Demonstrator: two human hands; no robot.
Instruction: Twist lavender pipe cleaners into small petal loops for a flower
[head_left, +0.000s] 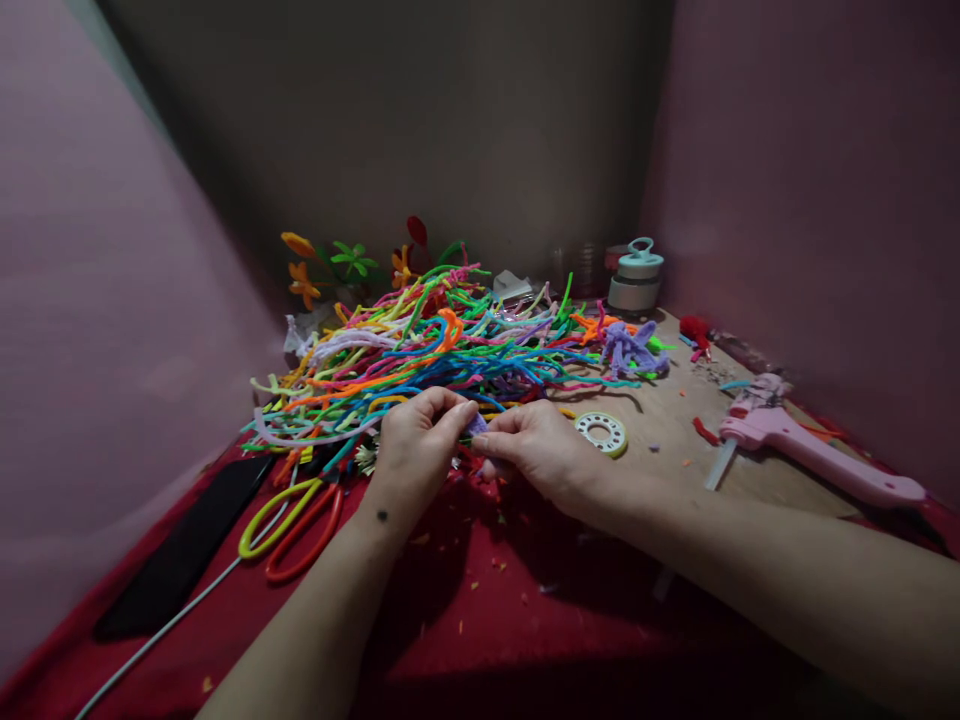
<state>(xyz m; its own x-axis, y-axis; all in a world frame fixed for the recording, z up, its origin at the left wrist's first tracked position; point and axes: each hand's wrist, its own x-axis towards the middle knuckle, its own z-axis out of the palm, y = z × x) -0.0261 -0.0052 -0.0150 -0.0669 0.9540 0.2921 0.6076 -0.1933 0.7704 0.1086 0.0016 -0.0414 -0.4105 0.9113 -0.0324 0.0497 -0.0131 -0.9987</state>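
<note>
Between my two hands is a small piece of purple pipe cleaner, mostly covered by the fingers. My left hand pinches it from the left with thumb and forefinger. From the right, my right hand closes its thumb and fingertips on the same piece. Just behind the hands spreads a big heap of colourful pipe cleaners. A purple pipe-cleaner shape lies at the heap's right end. Beside my right hand lies a white tape roll with a yellowish edge.
Scissors with yellow and red handles lie at left, near a black flat object and a white cable. A pink glue gun rests on the board at right. Pipe-cleaner flowers and a pale-blue-lidded jar stand behind.
</note>
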